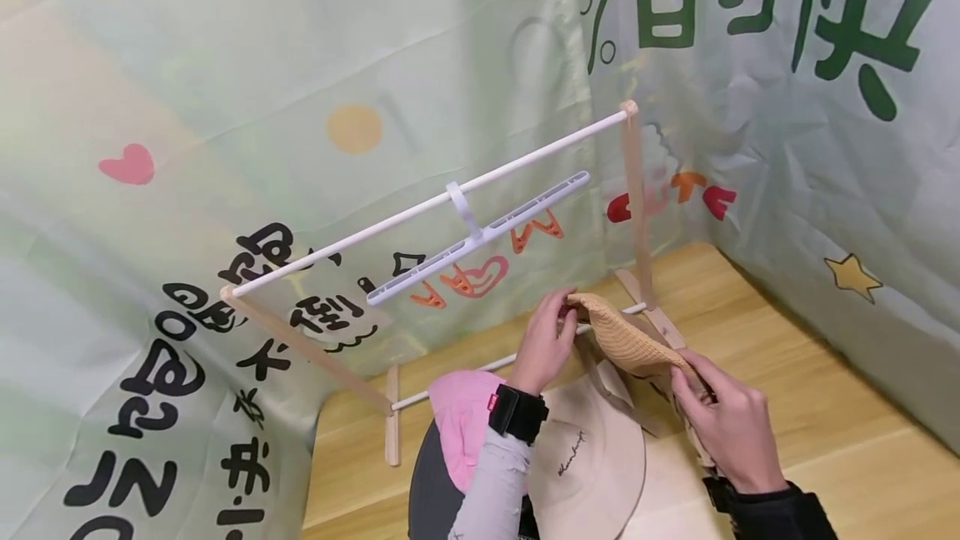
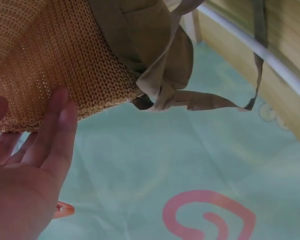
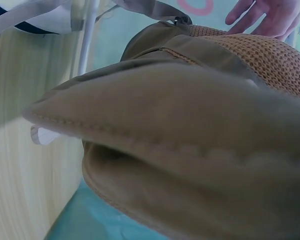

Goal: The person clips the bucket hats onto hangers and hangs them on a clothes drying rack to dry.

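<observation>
A sun hat (image 1: 626, 340) with a tan woven crown, brown cloth brim and ribbon ties is held up between both hands, above the table. My left hand (image 1: 543, 344) pinches the woven edge at its far left end. In the left wrist view, the fingers (image 2: 50, 135) lie against the woven side, with the thumb tip at the frame's edge. My right hand (image 1: 731, 423) grips the near right edge. The right wrist view is mostly filled by the cloth brim (image 3: 165, 110), which hides the right fingers. A knotted ribbon (image 2: 162, 95) hangs from the hat.
Behind the hat stands a rack with a white top rod (image 1: 525, 158) and wooden posts (image 1: 637, 207). A pale hanger (image 1: 480, 238) hangs from it, orange clip-like shapes below. A pink cap (image 1: 457, 415), a beige cap (image 1: 600, 457) and a dark hat (image 1: 427, 482) lie on the wooden table (image 1: 352, 473).
</observation>
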Action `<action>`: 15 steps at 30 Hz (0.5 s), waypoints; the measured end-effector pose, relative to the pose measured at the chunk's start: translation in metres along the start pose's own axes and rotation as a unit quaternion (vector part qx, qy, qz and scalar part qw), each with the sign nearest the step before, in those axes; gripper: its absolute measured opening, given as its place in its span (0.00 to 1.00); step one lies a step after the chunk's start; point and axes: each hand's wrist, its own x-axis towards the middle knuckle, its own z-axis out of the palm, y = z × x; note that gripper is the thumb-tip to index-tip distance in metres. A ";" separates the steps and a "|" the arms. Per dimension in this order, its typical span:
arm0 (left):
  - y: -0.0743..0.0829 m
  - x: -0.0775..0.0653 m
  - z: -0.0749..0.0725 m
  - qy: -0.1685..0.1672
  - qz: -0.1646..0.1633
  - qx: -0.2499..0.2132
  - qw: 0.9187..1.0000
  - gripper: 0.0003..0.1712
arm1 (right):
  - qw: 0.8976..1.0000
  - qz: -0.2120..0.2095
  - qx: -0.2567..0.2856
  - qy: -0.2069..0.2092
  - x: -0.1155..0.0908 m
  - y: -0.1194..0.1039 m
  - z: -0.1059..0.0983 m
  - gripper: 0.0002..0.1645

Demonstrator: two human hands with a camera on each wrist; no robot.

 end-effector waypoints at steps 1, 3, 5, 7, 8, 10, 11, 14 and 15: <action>0.001 0.001 0.000 0.001 0.001 0.004 1.000 0.21 | 1.000 0.001 -0.002 0.003 0.001 0.000 0.000 0.17; 0.002 0.004 0.001 0.003 0.002 0.009 1.000 0.20 | 1.000 0.002 -0.007 0.011 0.002 0.000 0.000 0.17; 0.002 0.007 0.000 0.003 0.000 0.011 1.000 0.20 | 1.000 0.006 -0.013 0.017 0.003 -0.001 0.001 0.17; 0.003 0.010 -0.001 0.003 -0.004 0.011 1.000 0.21 | 1.000 0.008 -0.015 0.022 0.005 -0.002 0.003 0.17; 0.003 0.011 -0.001 0.004 -0.006 0.009 1.000 0.21 | 1.000 0.009 -0.016 0.022 0.006 -0.003 0.004 0.18; 0.003 0.013 -0.003 0.008 -0.011 0.008 1.000 0.21 | 1.000 0.013 -0.019 0.021 0.008 -0.005 0.005 0.18; 0.003 0.014 -0.004 0.011 -0.012 0.006 1.000 0.22 | 1.000 0.013 -0.020 0.021 0.009 -0.005 0.006 0.19; 0.004 0.017 -0.007 0.027 -0.016 0.007 0.999 0.22 | 0.999 0.014 -0.022 0.018 0.013 -0.008 0.009 0.19; 0.005 0.018 -0.008 0.033 -0.019 0.008 0.999 0.22 | 1.000 0.013 -0.022 0.018 0.014 -0.008 0.009 0.19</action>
